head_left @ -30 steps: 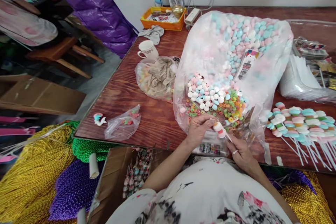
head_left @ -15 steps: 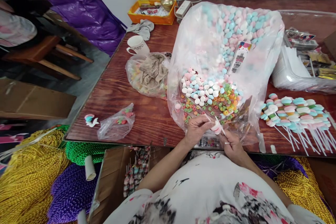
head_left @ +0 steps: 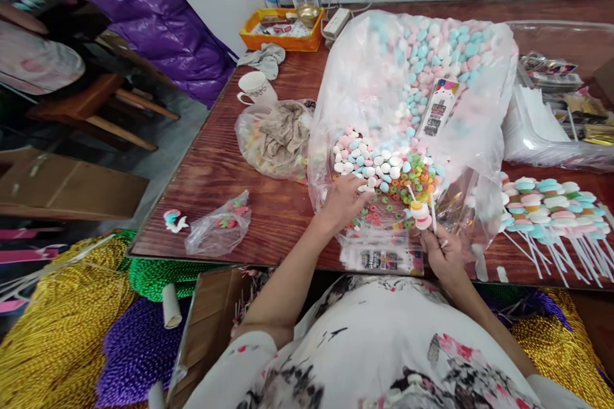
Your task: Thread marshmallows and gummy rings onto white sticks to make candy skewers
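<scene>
My right hand (head_left: 444,254) is closed around white sticks near the table's front edge. One stick carries a candy skewer (head_left: 421,215) with pink and white marshmallows and a yellow-orange gummy ring above them; a second white stick (head_left: 433,212) stands beside it. To the left, my left hand (head_left: 341,202) reaches over the open clear bag, its fingertips pinched at a white marshmallow (head_left: 367,188) on the pile's near edge. Pink, white and blue marshmallows (head_left: 378,161) lie there, with colourful gummy rings (head_left: 419,177) just right of them. My palm hides some rings.
A large plastic bag of marshmallows (head_left: 355,83) fills the middle. Finished candy skewers (head_left: 551,208) lie at right, below a clear bin (head_left: 551,152). A mug (head_left: 258,89), a bag with a cloth (head_left: 283,134) and an orange tray (head_left: 283,43) stand left. Printed packets (head_left: 378,260) lie at the front edge.
My left hand has left the skewer and moved up and left to the marshmallow pile. My right hand has shifted slightly right with the skewer, whose gummy ring now shows. The view has shifted a little.
</scene>
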`<action>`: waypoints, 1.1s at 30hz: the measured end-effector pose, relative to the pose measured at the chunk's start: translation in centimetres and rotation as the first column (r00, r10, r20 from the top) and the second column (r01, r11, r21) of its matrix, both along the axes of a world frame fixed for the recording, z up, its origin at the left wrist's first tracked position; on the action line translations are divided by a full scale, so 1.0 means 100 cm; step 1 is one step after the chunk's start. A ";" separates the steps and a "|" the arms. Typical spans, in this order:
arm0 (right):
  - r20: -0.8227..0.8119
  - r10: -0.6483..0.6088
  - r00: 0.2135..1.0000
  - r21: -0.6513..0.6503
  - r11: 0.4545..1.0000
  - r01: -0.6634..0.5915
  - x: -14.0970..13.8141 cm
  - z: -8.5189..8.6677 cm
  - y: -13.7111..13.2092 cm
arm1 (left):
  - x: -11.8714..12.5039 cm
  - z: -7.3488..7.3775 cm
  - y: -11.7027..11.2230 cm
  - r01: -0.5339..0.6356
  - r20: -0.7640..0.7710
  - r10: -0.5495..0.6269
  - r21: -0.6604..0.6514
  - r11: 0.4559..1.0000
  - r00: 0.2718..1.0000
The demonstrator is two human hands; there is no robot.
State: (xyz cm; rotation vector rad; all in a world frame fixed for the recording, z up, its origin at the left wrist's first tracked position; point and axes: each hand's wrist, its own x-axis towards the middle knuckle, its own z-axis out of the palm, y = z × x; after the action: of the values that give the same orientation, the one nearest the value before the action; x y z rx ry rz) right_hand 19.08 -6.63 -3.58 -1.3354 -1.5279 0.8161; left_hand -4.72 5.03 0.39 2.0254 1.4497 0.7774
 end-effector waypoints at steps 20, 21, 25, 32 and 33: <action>-0.048 0.084 0.995 -0.060 0.994 -0.087 0.001 -0.009 -0.003 | 0.013 -0.018 0.025 0.071 0.009 -0.073 0.163 0.984 0.997; -0.048 0.086 0.995 -0.055 0.995 -0.089 0.001 -0.009 -0.003 | 0.013 -0.017 0.022 0.047 0.083 -0.060 0.147 0.988 0.995; -0.007 0.091 0.996 -0.030 0.995 -0.091 -0.001 -0.007 -0.002 | 0.013 -0.012 0.006 -0.032 0.430 0.067 -0.088 0.996 0.900; 0.051 0.106 0.993 0.010 0.994 -0.106 -0.002 0.001 -0.001 | 0.010 -0.010 -0.010 0.152 0.058 -0.148 -0.062 0.986 0.987; 0.050 0.102 0.994 0.012 0.995 -0.102 -0.002 0.002 -0.001 | 0.010 -0.009 -0.011 0.189 -0.009 -0.189 -0.051 0.981 0.982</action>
State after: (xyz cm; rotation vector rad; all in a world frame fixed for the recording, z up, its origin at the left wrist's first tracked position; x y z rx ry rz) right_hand 18.89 -6.69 -3.37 -1.2841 -1.6490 0.8398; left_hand -3.76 3.91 -0.53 2.0972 1.2486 0.6429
